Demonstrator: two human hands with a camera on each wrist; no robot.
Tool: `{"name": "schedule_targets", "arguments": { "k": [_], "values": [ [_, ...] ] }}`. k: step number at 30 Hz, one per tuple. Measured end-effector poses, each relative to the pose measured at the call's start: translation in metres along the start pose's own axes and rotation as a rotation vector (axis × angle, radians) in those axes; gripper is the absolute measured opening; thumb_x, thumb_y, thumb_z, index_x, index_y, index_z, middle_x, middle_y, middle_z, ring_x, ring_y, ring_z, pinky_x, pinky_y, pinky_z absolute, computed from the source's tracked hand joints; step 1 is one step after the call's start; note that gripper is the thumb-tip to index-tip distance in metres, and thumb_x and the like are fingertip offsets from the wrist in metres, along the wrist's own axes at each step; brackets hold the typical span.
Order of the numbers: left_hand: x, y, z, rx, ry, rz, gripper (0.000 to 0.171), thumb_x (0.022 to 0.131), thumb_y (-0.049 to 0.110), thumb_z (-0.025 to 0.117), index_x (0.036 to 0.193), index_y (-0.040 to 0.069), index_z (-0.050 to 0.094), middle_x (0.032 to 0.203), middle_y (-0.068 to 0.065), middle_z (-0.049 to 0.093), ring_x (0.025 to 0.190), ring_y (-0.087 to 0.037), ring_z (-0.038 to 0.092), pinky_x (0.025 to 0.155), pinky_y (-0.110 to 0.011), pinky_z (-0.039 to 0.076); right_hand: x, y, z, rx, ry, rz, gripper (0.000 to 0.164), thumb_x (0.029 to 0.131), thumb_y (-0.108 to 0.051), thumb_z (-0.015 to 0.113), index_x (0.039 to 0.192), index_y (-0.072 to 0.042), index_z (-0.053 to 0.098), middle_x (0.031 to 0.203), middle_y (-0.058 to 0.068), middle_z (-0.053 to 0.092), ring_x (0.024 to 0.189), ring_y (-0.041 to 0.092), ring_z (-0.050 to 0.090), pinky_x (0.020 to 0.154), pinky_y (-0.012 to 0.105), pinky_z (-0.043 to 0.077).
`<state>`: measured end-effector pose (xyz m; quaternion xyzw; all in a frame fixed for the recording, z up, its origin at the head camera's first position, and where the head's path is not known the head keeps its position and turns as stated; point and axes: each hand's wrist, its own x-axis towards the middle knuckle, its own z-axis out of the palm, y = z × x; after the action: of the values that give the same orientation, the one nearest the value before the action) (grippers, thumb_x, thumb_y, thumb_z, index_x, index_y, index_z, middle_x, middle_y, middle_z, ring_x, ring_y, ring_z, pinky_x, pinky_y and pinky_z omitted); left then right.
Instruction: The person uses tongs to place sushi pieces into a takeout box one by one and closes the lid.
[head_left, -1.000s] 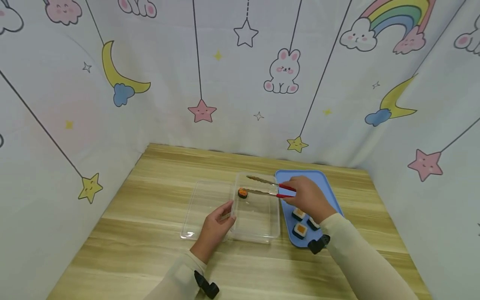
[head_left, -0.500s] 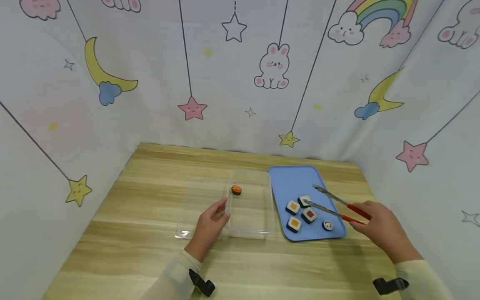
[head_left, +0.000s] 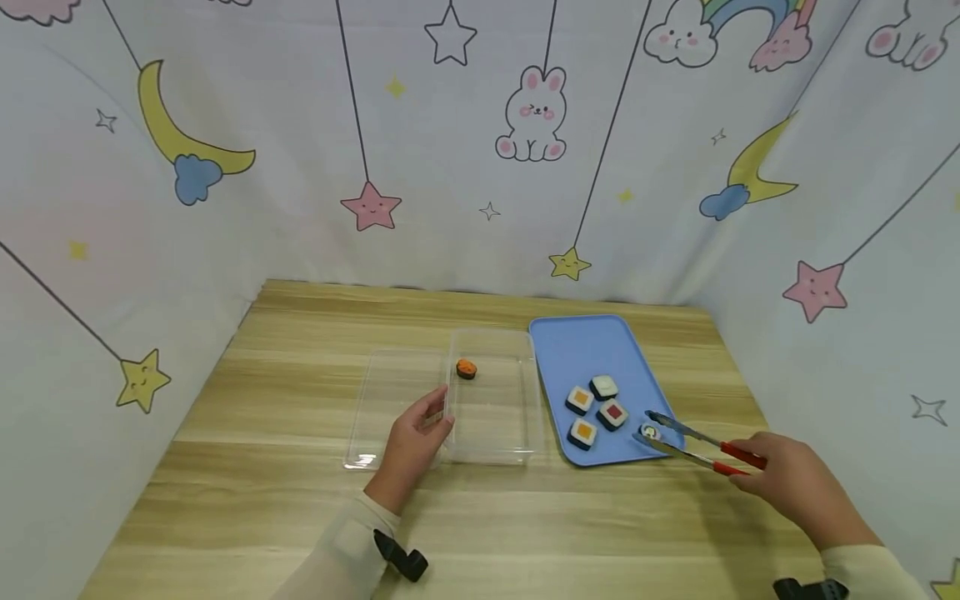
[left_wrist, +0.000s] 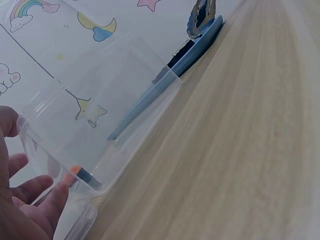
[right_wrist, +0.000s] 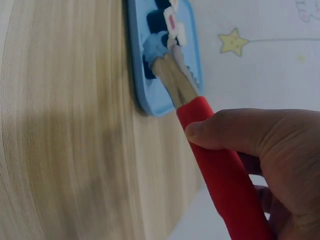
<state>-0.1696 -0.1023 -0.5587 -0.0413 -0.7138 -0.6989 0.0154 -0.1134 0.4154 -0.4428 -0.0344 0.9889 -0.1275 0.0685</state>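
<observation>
Head view: the fingers of your right hand [head_left: 791, 479] grip tongs [head_left: 742, 455] astride the round roll [head_left: 650, 432], near right on the tray [head_left: 577, 342], apparently for pickup, so squeeze next; your left hand [head_left: 408, 443], fingers loose, touches the box [head_left: 487, 429].

Red-handled metal tongs [head_left: 693, 433] held in right hand [head_left: 798, 483], tips apart astride small round sushi roll [head_left: 650, 432] on blue tray [head_left: 570, 350], near corner. Clear container [head_left: 491, 417] on table [head_left: 465, 525], open-topped, left hand [head_left: 412, 442] touching its left wall; orange-topped sushi [head_left: 466, 369] inside.
</observation>
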Motion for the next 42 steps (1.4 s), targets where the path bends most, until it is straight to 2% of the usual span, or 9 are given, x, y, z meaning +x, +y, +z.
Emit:
{"name": "schedule_targets", "arguments": {
  "k": [6,12,16,20,25,29,35,42],
  "values": [
    [0.000,0.002,0.000,-0.010,0.005,-0.009,0.052,0.097,0.003,0.070,0.147,0.000,0.056,0.141,-0.025,0.060,0.134,-0.038,0.056,0.102,-0.032,0.055,0.004,0.001,-0.001,-0.011,-0.011,-0.027,0.039,0.081,-0.020,0.088,0.114,-0.002,0.078,0.101,0.010,0.072,0.083,0.025,0.064,0.066,0.044,0.056],
    [0.001,0.001,-0.001,-0.011,0.008,0.002,0.052,0.097,0.003,0.070,0.147,-0.002,0.055,0.140,-0.027,0.060,0.133,-0.039,0.056,0.102,-0.034,0.055,0.007,-0.003,-0.011,-0.019,0.023,-0.039,0.041,0.080,-0.021,0.089,0.114,0.000,0.077,0.103,0.017,0.072,0.087,0.032,0.066,0.069,0.050,0.058],
    [0.000,-0.001,-0.002,-0.012,0.007,-0.002,0.052,0.097,0.004,0.071,0.146,-0.001,0.056,0.140,-0.026,0.060,0.133,-0.038,0.057,0.102,-0.035,0.055,0.017,-0.016,-0.025,-0.027,0.092,-0.068,0.042,0.079,-0.020,0.090,0.113,0.002,0.077,0.104,0.022,0.072,0.087,0.038,0.066,0.071,0.055,0.057],
    [-0.001,-0.004,-0.001,-0.008,0.009,-0.010,0.052,0.097,0.004,0.071,0.146,-0.001,0.057,0.142,-0.024,0.060,0.133,-0.037,0.057,0.103,-0.035,0.055,0.039,-0.043,-0.040,-0.013,0.156,-0.130,0.042,0.081,-0.020,0.088,0.117,0.000,0.077,0.111,0.024,0.071,0.092,0.041,0.066,0.073,0.057,0.057],
    [0.002,-0.002,0.000,0.009,-0.003,-0.004,0.052,0.097,0.005,0.071,0.146,0.000,0.057,0.146,-0.023,0.058,0.133,-0.037,0.056,0.104,-0.037,0.055,0.074,-0.091,-0.045,0.032,0.158,-0.214,0.037,0.085,-0.018,0.086,0.119,-0.006,0.078,0.106,0.014,0.072,0.089,0.032,0.064,0.068,0.045,0.058],
    [0.005,-0.001,0.001,0.024,-0.011,0.017,0.051,0.097,0.005,0.070,0.146,0.000,0.057,0.145,-0.023,0.058,0.132,-0.037,0.057,0.104,-0.040,0.055,0.103,-0.126,-0.033,0.049,0.135,-0.294,0.037,0.085,-0.016,0.086,0.121,-0.009,0.078,0.105,0.008,0.072,0.088,0.027,0.063,0.066,0.037,0.057],
    [0.004,0.000,-0.001,0.026,-0.029,0.020,0.051,0.098,0.007,0.070,0.147,-0.001,0.056,0.144,-0.024,0.059,0.132,-0.035,0.058,0.103,-0.038,0.055,0.138,-0.168,-0.006,-0.037,0.116,-0.396,0.036,0.083,-0.021,0.089,0.118,-0.014,0.080,0.101,0.001,0.072,0.088,0.022,0.063,0.072,0.039,0.059],
    [0.002,-0.003,-0.004,0.038,-0.011,0.007,0.052,0.097,0.007,0.071,0.147,0.001,0.057,0.142,-0.024,0.060,0.130,-0.036,0.059,0.101,-0.039,0.056,0.163,-0.204,0.016,-0.097,0.043,-0.453,0.029,0.083,-0.019,0.087,0.111,-0.016,0.082,0.095,-0.005,0.071,0.087,0.018,0.066,0.076,0.038,0.059]
  ]
}}
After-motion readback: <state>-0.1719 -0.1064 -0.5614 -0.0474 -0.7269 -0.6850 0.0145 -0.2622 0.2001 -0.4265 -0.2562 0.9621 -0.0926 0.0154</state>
